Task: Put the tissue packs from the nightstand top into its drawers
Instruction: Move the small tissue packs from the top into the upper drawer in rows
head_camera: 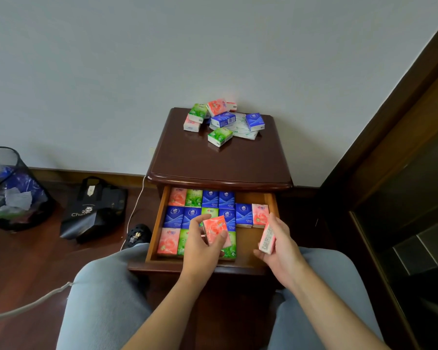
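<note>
A dark wooden nightstand (220,160) stands against the wall with its top drawer (245,246) pulled open. Rows of pink, green and blue tissue packs (195,210) lie flat in the drawer, filling its left and middle. A loose heap of several more packs (220,120) sits at the back of the nightstand top. My left hand (200,248) holds a pink tissue pack (216,229) over the drawer's middle. My right hand (280,248) grips a second pink pack (268,239), turned on edge, above the drawer's bare right side.
A black mesh waste bin (13,188) and a black tote bag (94,210) stand on the wooden floor at left. A white cable (134,213) runs down beside the nightstand. A dark bed frame (402,198) rises at right. My knees flank the drawer.
</note>
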### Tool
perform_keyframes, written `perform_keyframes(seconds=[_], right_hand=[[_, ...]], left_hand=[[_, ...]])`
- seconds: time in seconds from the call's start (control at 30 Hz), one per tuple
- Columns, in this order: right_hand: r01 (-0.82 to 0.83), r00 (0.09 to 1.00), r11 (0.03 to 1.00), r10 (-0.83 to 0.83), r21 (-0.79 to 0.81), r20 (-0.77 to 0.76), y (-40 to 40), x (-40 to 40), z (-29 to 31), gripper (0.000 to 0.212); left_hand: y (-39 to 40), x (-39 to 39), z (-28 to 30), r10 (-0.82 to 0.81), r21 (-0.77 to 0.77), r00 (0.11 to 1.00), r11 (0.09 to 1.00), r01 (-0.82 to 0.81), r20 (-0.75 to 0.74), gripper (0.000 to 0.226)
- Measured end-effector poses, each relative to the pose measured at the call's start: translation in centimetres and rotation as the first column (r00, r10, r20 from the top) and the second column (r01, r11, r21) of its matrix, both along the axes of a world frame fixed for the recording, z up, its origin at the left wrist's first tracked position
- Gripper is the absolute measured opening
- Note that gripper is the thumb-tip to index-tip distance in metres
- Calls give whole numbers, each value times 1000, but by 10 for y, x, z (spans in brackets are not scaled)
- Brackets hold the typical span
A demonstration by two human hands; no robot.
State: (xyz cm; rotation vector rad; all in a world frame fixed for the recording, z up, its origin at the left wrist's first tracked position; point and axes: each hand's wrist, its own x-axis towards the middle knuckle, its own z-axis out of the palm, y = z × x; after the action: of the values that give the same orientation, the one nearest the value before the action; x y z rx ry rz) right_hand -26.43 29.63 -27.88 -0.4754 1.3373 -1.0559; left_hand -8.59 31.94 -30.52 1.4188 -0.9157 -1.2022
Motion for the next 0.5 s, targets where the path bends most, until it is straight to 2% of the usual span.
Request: perform_keyframes(seconds=[0.1, 0.23, 0.3, 0.43, 0.5], right_hand=[[-9, 1000, 999, 8, -46, -25, 0, -3, -2, 54], [-63, 934, 995, 31, -79, -357, -2, -5, 0, 60], [-99, 895, 990, 43, -103, -443, -4, -7, -1, 59], [-70, 881, 993, 15, -99, -474, -10, -8, -5, 54], [-48, 911, 998, 25, -45, -411, -16, -9, -15, 44]], left_hand=[[2, 3, -1, -2, -11, 999, 1000, 2, -32, 52], [3, 3, 0, -3, -5, 999, 1000, 3, -46, 53], [2, 3, 0, 4, -6, 999, 1000, -5, -42, 53], [2, 3, -1, 3, 2, 999, 1000, -3, -47, 52], [2, 3, -1, -2, -6, 999, 1000, 1, -40, 51]])
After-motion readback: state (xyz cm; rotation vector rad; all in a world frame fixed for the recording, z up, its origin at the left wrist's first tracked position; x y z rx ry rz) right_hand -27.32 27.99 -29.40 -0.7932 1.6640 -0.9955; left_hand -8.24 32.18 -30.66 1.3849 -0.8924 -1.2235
